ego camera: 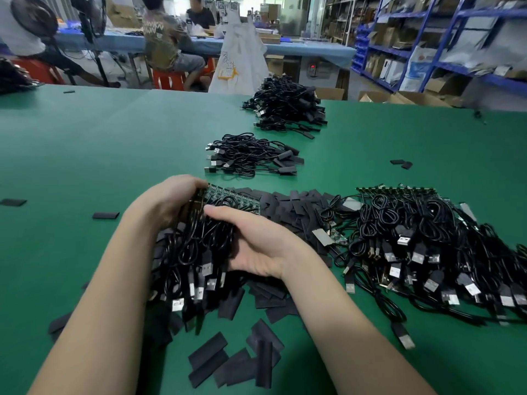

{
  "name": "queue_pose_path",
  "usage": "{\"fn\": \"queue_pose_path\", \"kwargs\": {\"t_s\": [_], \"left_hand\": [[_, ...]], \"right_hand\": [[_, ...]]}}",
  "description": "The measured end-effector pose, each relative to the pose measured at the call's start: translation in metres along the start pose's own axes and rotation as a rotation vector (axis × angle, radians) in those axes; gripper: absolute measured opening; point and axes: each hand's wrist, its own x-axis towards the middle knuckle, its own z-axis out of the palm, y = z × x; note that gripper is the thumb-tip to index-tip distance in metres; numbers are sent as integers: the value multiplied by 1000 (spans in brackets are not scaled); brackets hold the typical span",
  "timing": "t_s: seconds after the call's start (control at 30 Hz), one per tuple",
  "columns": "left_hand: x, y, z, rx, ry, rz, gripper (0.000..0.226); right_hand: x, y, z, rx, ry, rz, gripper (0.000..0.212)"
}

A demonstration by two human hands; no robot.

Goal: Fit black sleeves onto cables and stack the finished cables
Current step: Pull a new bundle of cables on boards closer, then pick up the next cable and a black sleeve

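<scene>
Black cables [196, 246] sat bunched between both hands, long axis toward me; left hand [168, 201] gripped the board end, right hand [256, 246] curled round them, sleeves [288, 206] just right of it.

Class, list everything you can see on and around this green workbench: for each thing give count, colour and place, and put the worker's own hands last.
Table: one, green, fills the foreground.
Held bundle: one, black cables on a green board strip, between both hands.
Right bundle: one, black, table right.
Loose sleeves: many, black, scattered centre and front.
Near stack: one, black, sleeved cables, mid-table.
Far stack: one, black, behind it.
Shelves: blue, back right.
Seated people: three, back left.
Left hand: grips the bundle's board end.
Right hand: its grip round the bundle's cables.
</scene>
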Motion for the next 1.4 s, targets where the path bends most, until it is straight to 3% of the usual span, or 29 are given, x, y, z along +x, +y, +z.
{"fn": "queue_pose_path", "kwargs": {"t_s": [0.1,0.2,0.3,0.43,0.53,0.67,0.73,0.8,0.93,1.1,1.27,1.4], "left_hand": [[5,-1,-7,190,156,101,10],[10,-2,-19,384,253,137,18],[8,-3,-24,445,242,134,17],[7,-4,-24,518,230,118,23],[10,-5,-27,744,288,117,41],[10,-7,-18,1007,479,190,49],[8,-5,-5,1014,509,384,42],[7,-4,13,998,393,530,37],[9,-9,40,962,210,575,35],[10,-3,33,697,270,699,48],[2,4,44,792,398,660,60],[0,5,55,689,512,645,66]], "right_hand": [[-3,-4,0,-208,69,22,53],[-12,-14,-5,-407,63,42,52],[-27,-25,-7,-515,20,45,44],[-40,-35,-20,-731,120,50,71],[-47,-42,-33,-738,186,-38,52],[-30,-33,-56,-829,564,-267,21],[-17,-23,-62,-715,627,-311,20],[-8,-16,-64,-586,622,-329,20],[3,-6,-63,-500,633,-381,20],[4,-5,-59,-458,656,-470,11],[4,-6,-52,-150,532,-472,13],[6,-5,-48,-18,509,-456,9]]}}
